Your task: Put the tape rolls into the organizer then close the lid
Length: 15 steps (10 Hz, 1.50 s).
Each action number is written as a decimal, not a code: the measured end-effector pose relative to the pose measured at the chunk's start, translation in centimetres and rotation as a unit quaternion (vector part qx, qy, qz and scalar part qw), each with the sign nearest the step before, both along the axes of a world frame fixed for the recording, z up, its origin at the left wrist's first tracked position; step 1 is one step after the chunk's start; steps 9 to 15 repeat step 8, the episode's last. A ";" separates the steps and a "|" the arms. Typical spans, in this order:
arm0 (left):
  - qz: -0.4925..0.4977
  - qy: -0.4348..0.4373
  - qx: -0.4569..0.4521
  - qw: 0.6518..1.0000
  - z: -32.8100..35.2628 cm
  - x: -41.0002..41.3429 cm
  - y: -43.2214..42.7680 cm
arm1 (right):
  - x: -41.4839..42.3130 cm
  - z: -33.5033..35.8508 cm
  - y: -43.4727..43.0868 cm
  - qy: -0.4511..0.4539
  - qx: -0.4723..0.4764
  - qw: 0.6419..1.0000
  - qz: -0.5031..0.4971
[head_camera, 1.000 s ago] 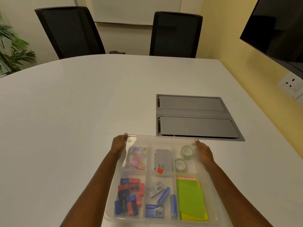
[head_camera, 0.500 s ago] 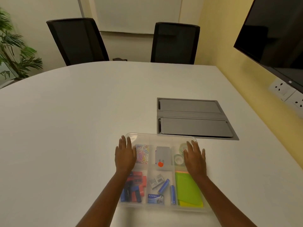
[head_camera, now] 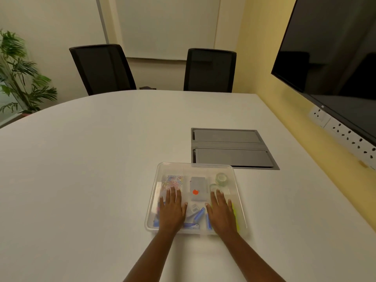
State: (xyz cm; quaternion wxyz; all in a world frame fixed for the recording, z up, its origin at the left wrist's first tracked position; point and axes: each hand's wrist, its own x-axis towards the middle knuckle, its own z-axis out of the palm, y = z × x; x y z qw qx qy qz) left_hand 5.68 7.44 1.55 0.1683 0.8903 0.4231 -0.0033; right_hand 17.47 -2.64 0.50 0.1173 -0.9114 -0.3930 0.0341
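Observation:
A clear plastic organizer (head_camera: 151,200) sits on the white table in front of me with its see-through lid down over the compartments. Two green-tinted tape rolls lie in the far right compartment, one roll (head_camera: 222,178) behind the other (head_camera: 213,187). My left hand (head_camera: 172,211) lies flat on the lid over the left compartments, fingers spread. My right hand (head_camera: 220,213) lies flat on the lid over the right side, its fingertips just short of the nearer roll. Neither hand holds anything.
Paper clips (head_camera: 173,181), a grey card with a red dot (head_camera: 197,190), blue batteries (head_camera: 199,214) and yellow-green notes (head_camera: 236,216) fill other compartments. A grey cable hatch (head_camera: 232,148) is set in the table beyond. Two black chairs (head_camera: 209,70) stand at the far edge, a screen (head_camera: 333,64) on the right wall.
Both hands slid from the far corners of the lid back toward me and now press flat on its near half. The head has risen, so the organizer looks smaller.

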 end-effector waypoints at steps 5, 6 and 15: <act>-0.043 -0.023 -0.011 0.999 -0.7 -1.0 -4.9 | -4.0 -0.1 -2.7 -0.020 0.003 1.000 0.004; -0.047 -0.011 -0.020 0.999 0.0 -1.1 -5.3 | -4.0 -0.3 -2.9 -0.032 0.009 0.999 0.003; -0.047 -0.015 0.008 0.999 0.6 -0.8 -4.7 | -2.8 -0.2 -3.1 -0.091 0.043 0.995 0.012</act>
